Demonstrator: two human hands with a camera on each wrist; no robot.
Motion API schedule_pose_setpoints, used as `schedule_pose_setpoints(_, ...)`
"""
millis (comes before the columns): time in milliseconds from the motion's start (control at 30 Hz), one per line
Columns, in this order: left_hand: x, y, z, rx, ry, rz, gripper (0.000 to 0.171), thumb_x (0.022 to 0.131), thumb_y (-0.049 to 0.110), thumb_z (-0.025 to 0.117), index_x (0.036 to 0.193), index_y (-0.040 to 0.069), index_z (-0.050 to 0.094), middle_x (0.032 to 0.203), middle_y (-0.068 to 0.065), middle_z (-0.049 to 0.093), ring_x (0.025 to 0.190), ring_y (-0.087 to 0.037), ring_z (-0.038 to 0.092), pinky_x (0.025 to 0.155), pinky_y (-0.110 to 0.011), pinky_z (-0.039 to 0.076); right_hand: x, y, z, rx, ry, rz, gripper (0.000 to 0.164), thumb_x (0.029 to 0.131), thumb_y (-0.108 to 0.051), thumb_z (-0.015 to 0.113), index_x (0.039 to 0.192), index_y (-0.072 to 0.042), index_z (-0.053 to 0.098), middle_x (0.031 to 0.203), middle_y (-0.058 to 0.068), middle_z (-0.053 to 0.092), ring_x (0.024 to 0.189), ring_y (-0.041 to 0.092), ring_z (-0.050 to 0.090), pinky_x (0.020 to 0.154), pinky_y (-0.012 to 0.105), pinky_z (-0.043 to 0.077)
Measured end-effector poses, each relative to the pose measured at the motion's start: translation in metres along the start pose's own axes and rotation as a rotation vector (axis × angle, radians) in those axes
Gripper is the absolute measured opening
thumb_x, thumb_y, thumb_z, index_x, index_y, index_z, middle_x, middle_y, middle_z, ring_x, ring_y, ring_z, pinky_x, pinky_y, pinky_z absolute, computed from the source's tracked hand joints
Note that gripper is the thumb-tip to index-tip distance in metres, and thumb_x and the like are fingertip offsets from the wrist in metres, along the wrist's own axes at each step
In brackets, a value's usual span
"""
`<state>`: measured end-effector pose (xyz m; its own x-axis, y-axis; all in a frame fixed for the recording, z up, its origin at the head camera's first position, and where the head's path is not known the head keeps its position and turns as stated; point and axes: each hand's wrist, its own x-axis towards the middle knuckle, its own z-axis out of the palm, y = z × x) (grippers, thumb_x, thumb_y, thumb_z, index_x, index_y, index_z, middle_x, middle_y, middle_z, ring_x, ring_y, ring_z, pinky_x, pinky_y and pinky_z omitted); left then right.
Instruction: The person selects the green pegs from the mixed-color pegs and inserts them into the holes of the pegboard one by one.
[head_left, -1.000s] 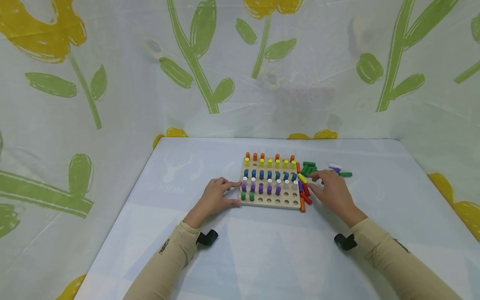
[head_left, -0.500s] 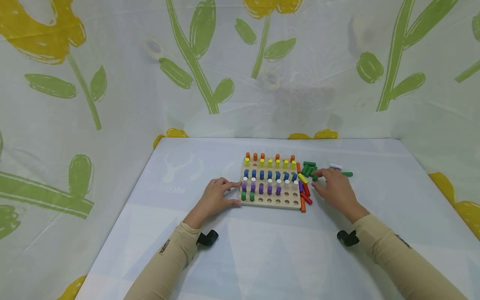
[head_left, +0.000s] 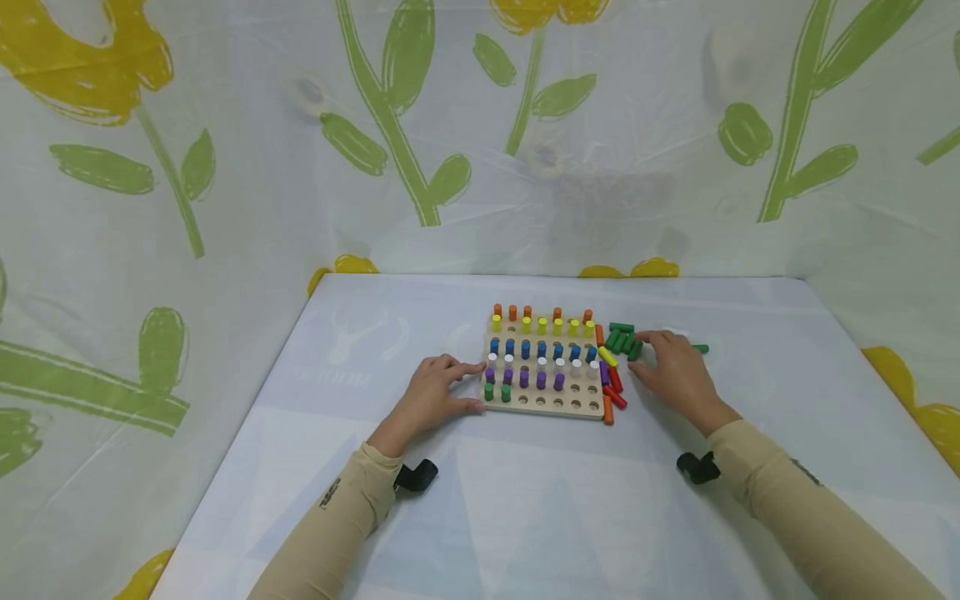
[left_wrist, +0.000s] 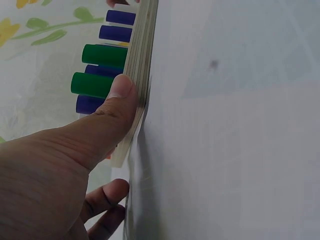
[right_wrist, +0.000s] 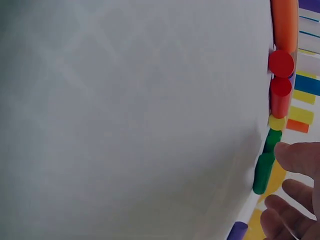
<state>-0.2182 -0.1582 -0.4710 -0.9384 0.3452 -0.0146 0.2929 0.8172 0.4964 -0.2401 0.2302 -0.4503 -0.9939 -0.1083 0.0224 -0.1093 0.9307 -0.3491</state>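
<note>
A wooden pegboard (head_left: 542, 410) lies on the table with rows of orange, yellow, blue, white, purple and green pegs standing in it. My left hand (head_left: 431, 396) rests against the board's left side, thumb and index finger extended and spread apart. In the left wrist view the thumb (left_wrist: 112, 107) touches the edge near two upright green pegs (left_wrist: 102, 56). To the right of the board, my right hand (head_left: 677, 375) hovers at a small pile of green pegs (head_left: 621, 340). Its fingertips are apart beside one green peg (right_wrist: 263, 172), holding nothing that I can see.
Loose red pegs (head_left: 616, 379), a yellow peg (head_left: 608, 357), a purple peg (head_left: 604, 372) and orange pegs (head_left: 608, 409) lie along the board's right side. Another green peg (head_left: 701, 348) lies beyond the right hand. A flower-printed curtain (head_left: 630, 167) surrounds the table (head_left: 525, 517).
My right hand has shifted right and slightly away, to the green pile. A green peg that was between its fingertips half a second ago now lies against that pile. The left hand stays put.
</note>
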Motion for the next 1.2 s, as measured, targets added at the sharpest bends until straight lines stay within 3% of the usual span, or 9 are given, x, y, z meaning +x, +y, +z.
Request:
schedule_pose_setpoints(333,0.0008,0.0003,-0.0002,0.001,-0.006,0.002,0.071,0.082,0.046,0.083,0.146,0.027,0.058,0.114,-0.004,0.057,0.118,-0.031,0.046,0.103,-0.046,0.037,0.0094,0.0022,0.0006,-0.012,-0.064,0.012,0.064,0.094,-0.022,0.073,0.144,0.006,0.046,0.145,0.032,0.045,0.135,0.053,0.038,0.109,0.067,0.031)
schedule_pose_setpoints(600,0.0012,0.0003,0.0003,0.002,-0.014,-0.017,0.071,0.082,0.047,0.083,0.146,0.028,0.058,0.115,-0.004,0.057,0.120,-0.031,0.045,0.104,-0.046,0.037,0.0108,0.0017,0.0016,-0.001,-0.070,0.012,0.063,0.093,-0.019,0.075,0.144,0.006,0.047,0.138,0.029,0.053,0.134,0.051,0.039,0.110,0.066,0.030)
schedule_pose_setpoints(1033,0.0002,0.0017,-0.0009,-0.006,-0.007,-0.021,0.072,0.081,0.046,0.084,0.146,0.029,0.058,0.113,-0.003,0.056,0.120,-0.031,0.045,0.104,-0.046,0.037,0.0067,0.0037,0.0020,0.052,-0.087,0.002,0.061,0.093,-0.021,0.073,0.144,0.003,0.048,0.127,0.026,0.061,0.118,0.047,0.052,0.100,0.065,0.042)
schedule_pose_setpoints(1200,0.0003,0.0014,-0.0003,0.001,-0.014,-0.022,0.072,0.082,0.047,0.083,0.146,0.029,0.057,0.113,-0.002,0.056,0.120,-0.031,0.045,0.103,-0.046,0.037,0.0015,0.0022,0.0014,0.061,-0.104,0.008,0.062,0.095,-0.023,0.070,0.147,0.001,0.046,0.126,0.026,0.063,0.120,0.048,0.054,0.100,0.065,0.041)
